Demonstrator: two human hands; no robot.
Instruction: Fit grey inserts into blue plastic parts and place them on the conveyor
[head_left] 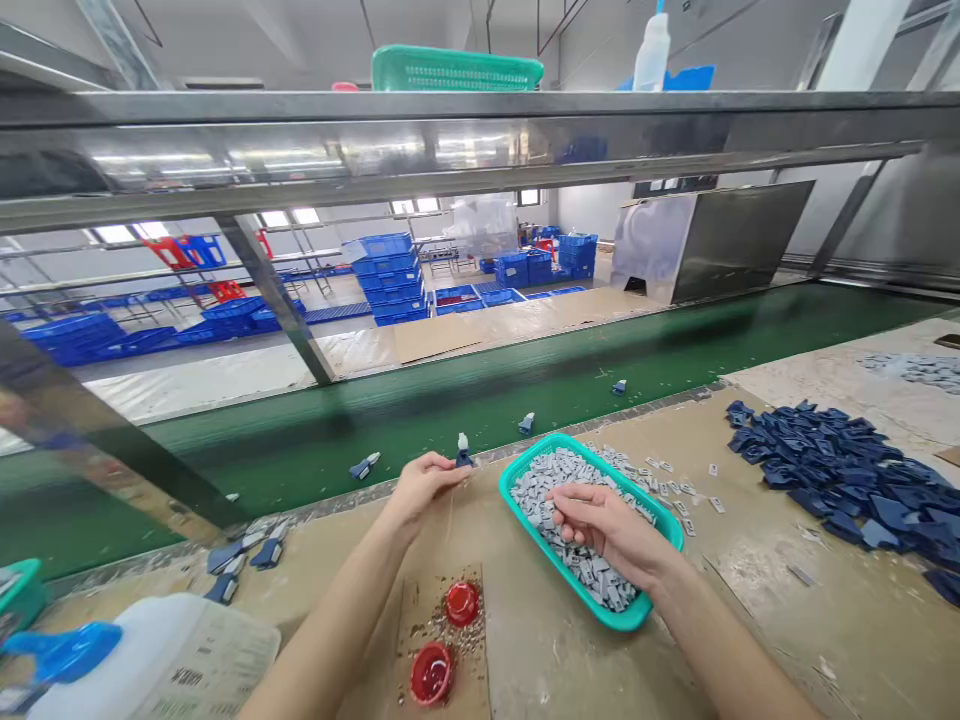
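My left hand (424, 490) pinches a small dark blue plastic part with a whitish tip (463, 454), held upright at the near edge of the green conveyor belt (420, 405). Over a green plastic basket (627, 620) is my right hand (600, 525), its thumb and fingers pressed together. Whatever is between them is hidden. Small grey plastic pieces (559, 478) fill the basket, and more lie loose beside its right rim. Several blue parts with pale ends, such as this one (364, 466), rest on the belt.
A heap of dark blue parts (832, 465) spreads across the right side. Two red cups (431, 673) stand on cardboard in front. A white jug (165, 655) with a blue top is at lower left, near several blue-and-grey parts (268, 550). A metal shelf (465, 150) crosses above the belt.
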